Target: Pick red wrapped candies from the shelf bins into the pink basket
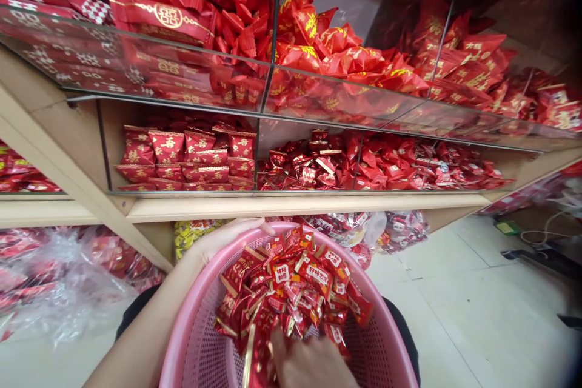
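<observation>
A pink plastic basket (182,315) with mesh sides stands at the bottom middle, between the wearer's knees. In it lies a heap of small red wrapped candies (291,276), some with white labels and gold edges. My left hand (231,233) is closed over the basket's far left rim, its forearm running along the outside. My right hand (313,364) reaches down into the near part of the basket among the candies. Motion smears it, and its fingertips are partly hidden. Beside its fingers a dark red packet (259,361) with a gold edge stands up; whether it is held, I cannot tell.
Ahead, a wooden shelf (318,201) with glass-fronted compartments holds red packets (191,160) and loose red candies (309,163). Clear plastic bags (68,279) of red packets lie at lower left. A yellow bag (195,236) sits under the shelf. Tiled floor (459,321) shows at right.
</observation>
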Available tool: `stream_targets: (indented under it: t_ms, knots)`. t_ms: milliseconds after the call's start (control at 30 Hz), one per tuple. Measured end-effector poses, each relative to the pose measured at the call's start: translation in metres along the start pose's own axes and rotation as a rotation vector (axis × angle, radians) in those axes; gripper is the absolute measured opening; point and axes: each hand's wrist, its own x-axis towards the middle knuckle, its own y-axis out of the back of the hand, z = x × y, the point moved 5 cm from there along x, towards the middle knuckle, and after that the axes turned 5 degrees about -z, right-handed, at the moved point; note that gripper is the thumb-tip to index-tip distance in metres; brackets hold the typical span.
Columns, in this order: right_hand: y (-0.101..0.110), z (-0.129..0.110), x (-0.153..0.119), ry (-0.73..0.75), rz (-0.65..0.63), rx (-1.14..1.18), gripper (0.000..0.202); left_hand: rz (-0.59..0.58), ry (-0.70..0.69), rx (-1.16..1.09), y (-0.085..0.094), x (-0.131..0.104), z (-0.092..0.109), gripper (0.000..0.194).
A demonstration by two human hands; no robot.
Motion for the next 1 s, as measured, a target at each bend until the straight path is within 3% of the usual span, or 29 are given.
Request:
stream_targets:
  t_ms: [167, 433, 733, 867, 1000]
  knots:
    - [0.028, 0.021, 0.014, -0.146, -0.104, 0.026, 0.044, -0.019, 0.002, -0.017, -0.002, 0.001, 0.000, 0.028]
    - [0.017, 0.029, 0.017, -0.198, -0.102, 0.018, 0.038, -0.022, -0.001, 0.009, 0.003, 0.003, -0.004, 0.029]
    - [0.020, 0.038, 0.007, -0.222, -0.061, 0.121, 0.036, -0.005, 0.028, -0.032, 0.000, 0.000, -0.001, 0.027]
    - [0.049, 0.043, 0.006, -0.179, 0.082, 0.127, 0.023, 0.003, -0.003, -0.010, 0.002, 0.001, -0.001, 0.027]
    - [0.107, 0.079, 0.019, -0.234, 0.312, 0.073, 0.019, 0.008, -0.035, 0.038, 0.003, 0.002, 0.000, 0.028]
